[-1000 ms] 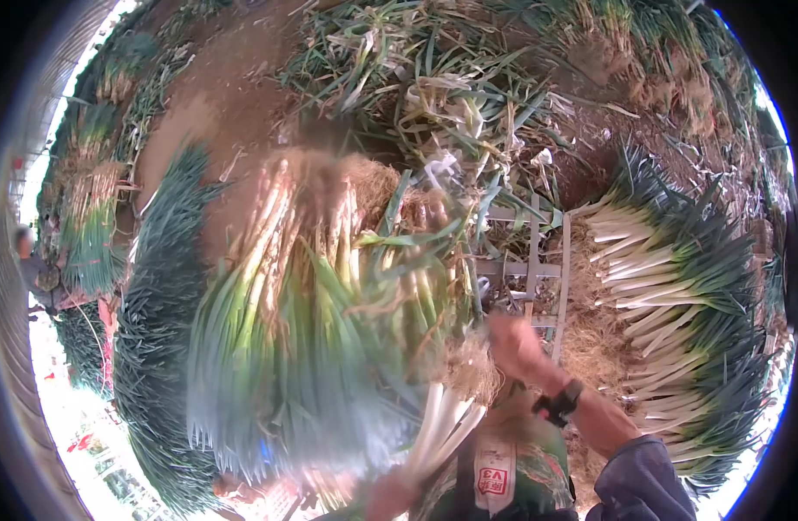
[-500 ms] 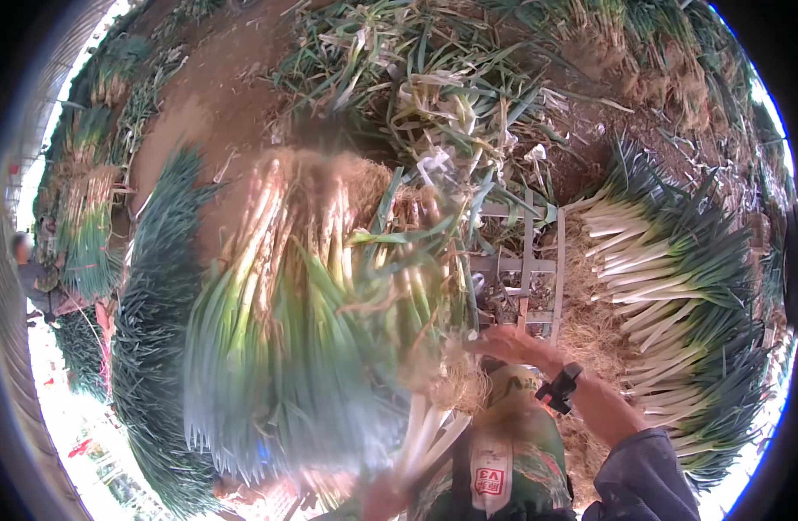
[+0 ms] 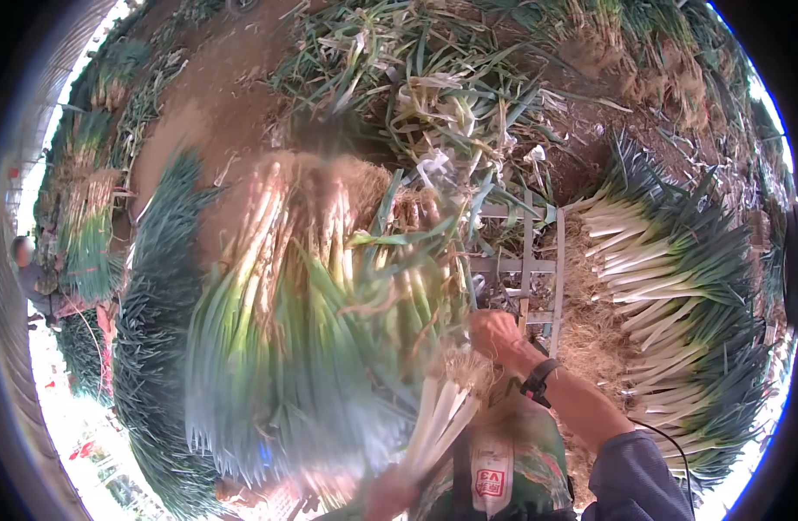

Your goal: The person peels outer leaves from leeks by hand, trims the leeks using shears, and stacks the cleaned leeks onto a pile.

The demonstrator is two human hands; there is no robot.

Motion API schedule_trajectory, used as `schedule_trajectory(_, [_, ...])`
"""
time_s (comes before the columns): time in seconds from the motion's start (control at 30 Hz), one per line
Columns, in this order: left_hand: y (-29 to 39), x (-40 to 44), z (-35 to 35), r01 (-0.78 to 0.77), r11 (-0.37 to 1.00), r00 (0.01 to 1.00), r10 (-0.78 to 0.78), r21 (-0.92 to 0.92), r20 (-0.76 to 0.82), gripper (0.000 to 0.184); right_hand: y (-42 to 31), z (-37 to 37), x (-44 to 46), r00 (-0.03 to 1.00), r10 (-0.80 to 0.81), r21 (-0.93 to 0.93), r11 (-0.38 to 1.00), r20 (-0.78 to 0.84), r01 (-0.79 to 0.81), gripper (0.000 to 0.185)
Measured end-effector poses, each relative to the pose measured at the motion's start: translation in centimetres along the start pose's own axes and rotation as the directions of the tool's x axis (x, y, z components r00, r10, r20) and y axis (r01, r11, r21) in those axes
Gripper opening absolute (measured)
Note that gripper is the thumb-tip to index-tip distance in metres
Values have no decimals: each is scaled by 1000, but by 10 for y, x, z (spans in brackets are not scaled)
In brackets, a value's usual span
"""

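Note:
A small bunch of green onions, white stems and shaggy roots uppermost, leans at the lower middle. At its lower end my left hand is wrapped round it, partly blurred. My right hand is closed, with its fingers curled just above the roots; whatever it may hold is hidden. A dark band circles that wrist. Left of both hands lies a big heap of unpeeled green onions, with brownish stems and long green leaves. Printed green fabric covers my lap.
On the right, cleaned green onions lie in a long row, roots inward. A metal rack stands ahead. Stripped leaves are piled behind it. Another person is at far left, near more bundles.
My right hand has curled from stretched fingers into a closed shape and its wrist has turned. The small bunch has tilted rightward, its roots now nearer my right hand.

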State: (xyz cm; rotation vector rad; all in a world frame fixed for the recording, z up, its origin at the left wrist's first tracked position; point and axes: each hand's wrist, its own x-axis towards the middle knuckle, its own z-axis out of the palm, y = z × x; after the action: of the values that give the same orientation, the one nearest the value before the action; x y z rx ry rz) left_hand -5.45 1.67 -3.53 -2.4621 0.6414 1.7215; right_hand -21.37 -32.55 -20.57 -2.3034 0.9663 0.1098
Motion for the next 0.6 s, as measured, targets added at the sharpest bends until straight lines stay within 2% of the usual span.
schedule_trajectory(0.03, [16, 0, -13, -23, 1000, 999, 23, -5, 30, 57, 0, -12, 6, 995, -26, 37, 999, -97, 29, 5])
schedule_trajectory(0.07, [25, 1, -20, -47, 999, 997, 48, -10, 60, 58, -3, -22, 12, 991, 124, -42, 992, 50, -122, 8])
schedule_trajectory(0.13, [-39, 33, 19, -274, 951, 959, 259, 145, 111, 57, 22, -20, 27, 933, 337, 62, 941, -128, -332, 11])
schedule_trajectory(0.17, [-63, 44, 30, -379, 900, 924, 353, 218, 148, 57, 61, -8, 39, 935, 323, -282, 892, -146, -352, 10])
schedule_trajectory(0.2, [-50, 32, 14, -355, 920, 934, 346, 164, 86, 55, 89, -20, 51, 940, 303, -591, 733, -158, -336, 11])
schedule_trajectory(0.23, [-40, 14, -3, -332, 937, 943, 331, 109, 26, 52, 117, -34, 54, 868, 389, -173, 875, -309, -453, 17])
schedule_trajectory(0.27, [-29, 2, -20, -305, 951, 951, 306, 51, -31, 49, 124, -69, 54, 762, 519, 283, 853, -386, -438, 23])
schedule_trajectory(0.3, [-30, 3, -30, -204, 978, 977, 206, -42, 57, 55, 122, -94, 50, 809, 533, 399, 817, -247, -417, 20])
schedule_trajectory(0.33, [-31, 7, -40, -97, 987, 982, 115, -126, 147, 63, 119, -120, 45, 838, 536, 505, 754, -102, -420, 18])
schedule_trajectory(0.37, [-23, 8, -48, -47, 982, 982, 79, -184, 171, 63, 99, -137, 41, 871, 490, 574, 719, -19, -392, 20])
schedule_trajectory(0.43, [-9, 12, -64, 59, 955, 976, 6, -291, 218, 63, 72, -130, 31, 868, 413, 613, 621, 274, -489, 28])
schedule_trajectory(0.5, [-2, 13, -73, 86, 915, 980, -7, -393, 198, 61, 18, -123, 14, 919, 247, 597, 702, 307, -388, 40])
schedule_trajectory(0.57, [15, 8, -87, 109, 903, 976, -18, -415, 216, 51, 8, -72, 5, 977, -80, 718, 691, 198, -89, 57])
schedule_trajectory(0.6, [17, 7, -90, 135, 891, 971, -32, -434, 236, 49, -7, -68, 5, 975, -78, 758, 643, 208, -110, 57])
